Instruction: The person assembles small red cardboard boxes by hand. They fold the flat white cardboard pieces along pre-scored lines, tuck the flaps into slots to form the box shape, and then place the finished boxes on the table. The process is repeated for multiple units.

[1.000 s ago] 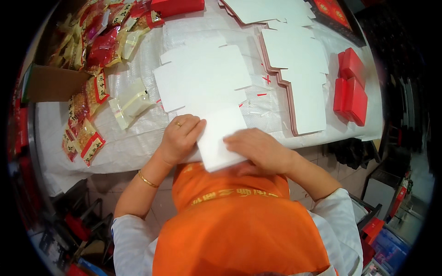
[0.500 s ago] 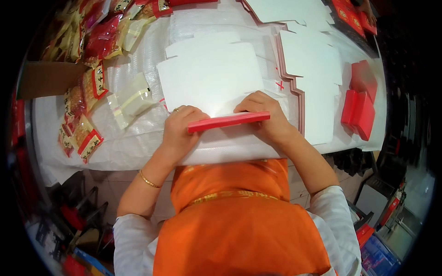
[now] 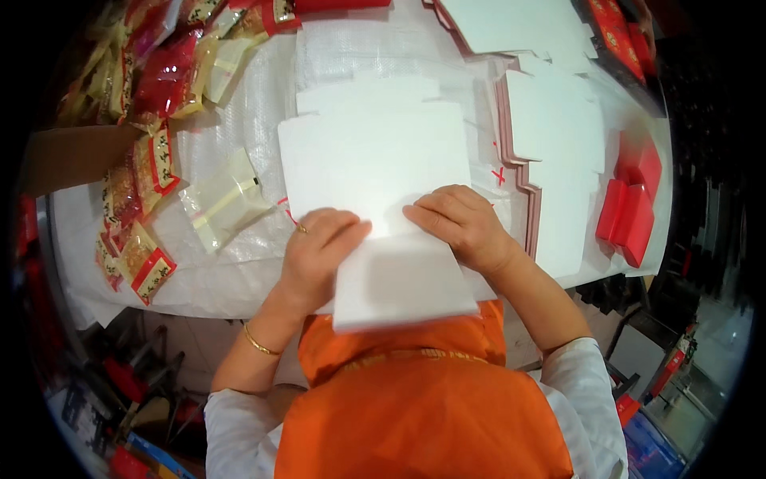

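A flat cardboard box blank (image 3: 375, 160), white on its upper side, lies in front of me with its near flap hanging over the table's edge towards my orange apron. At the fold line, my left hand (image 3: 321, 249) grips the blank's left side, its fingers closed and thumb on the white face. My right hand (image 3: 464, 227) holds the right side of the same fold, fingers bent and pressed onto the card. The blank's underside and the fingertips beneath it are hidden.
A stack of more white blanks (image 3: 550, 120) lies on the right, beside several small red boxes (image 3: 630, 215). To the left are a pale clear packet (image 3: 226, 201), several red-and-yellow snack packets (image 3: 148, 259) and a brown carton (image 3: 76, 156). White woven sheeting (image 3: 239, 279) covers the table.
The near flap, earlier standing up with its red edge showing, now leans down towards me with its white face visible. Both hands still grip the fold.
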The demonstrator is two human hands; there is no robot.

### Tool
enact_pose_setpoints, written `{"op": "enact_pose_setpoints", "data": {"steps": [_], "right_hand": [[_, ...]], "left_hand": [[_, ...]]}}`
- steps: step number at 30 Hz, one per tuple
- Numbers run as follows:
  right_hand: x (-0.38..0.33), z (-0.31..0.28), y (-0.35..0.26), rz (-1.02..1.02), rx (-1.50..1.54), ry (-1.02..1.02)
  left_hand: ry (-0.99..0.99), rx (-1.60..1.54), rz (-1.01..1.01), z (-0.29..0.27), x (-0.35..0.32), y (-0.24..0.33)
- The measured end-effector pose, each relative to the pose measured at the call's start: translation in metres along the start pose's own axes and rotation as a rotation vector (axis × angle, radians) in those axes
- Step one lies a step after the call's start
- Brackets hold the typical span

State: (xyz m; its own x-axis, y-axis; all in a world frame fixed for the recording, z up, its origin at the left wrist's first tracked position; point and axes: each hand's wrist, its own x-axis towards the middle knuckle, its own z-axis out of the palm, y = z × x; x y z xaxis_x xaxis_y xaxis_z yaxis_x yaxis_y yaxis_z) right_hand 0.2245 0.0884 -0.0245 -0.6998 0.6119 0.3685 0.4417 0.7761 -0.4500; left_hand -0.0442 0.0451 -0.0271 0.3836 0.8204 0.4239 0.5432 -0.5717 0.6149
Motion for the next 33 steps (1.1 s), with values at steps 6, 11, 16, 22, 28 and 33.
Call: {"op": "enact_pose_setpoints", "data": {"steps": [6, 11, 16, 22, 28, 33], "right_hand": [[0.005, -0.002, 0.000, 0.075, 0.075, -0.043], [0.014, -0.010, -0.003, 0.165, 0.135, -0.116], [0.017, -0.014, -0.007, 0.227, 0.122, -0.195], [0.009, -0.004, -0.003, 0.152, 0.070, -0.109], [0.010, 0.004, -0.001, 0.145, 0.042, -0.033], [0.018, -0.006, -0.002, 0.276, 0.151, -0.110]], "left_hand": [[-0.092, 0.041, 0.069, -0.004, 0.009, -0.003], [-0.113, 0.022, 0.006, -0.009, 0.015, -0.006], [-0.182, 0.003, -0.077, -0.014, 0.024, -0.008], [-0.208, 0.084, 0.024, -0.011, 0.025, -0.015], [-0.144, 0.009, 0.084, -0.004, 0.023, -0.030], [-0.209, -0.074, -0.002, -0.013, 0.039, -0.031]]}}
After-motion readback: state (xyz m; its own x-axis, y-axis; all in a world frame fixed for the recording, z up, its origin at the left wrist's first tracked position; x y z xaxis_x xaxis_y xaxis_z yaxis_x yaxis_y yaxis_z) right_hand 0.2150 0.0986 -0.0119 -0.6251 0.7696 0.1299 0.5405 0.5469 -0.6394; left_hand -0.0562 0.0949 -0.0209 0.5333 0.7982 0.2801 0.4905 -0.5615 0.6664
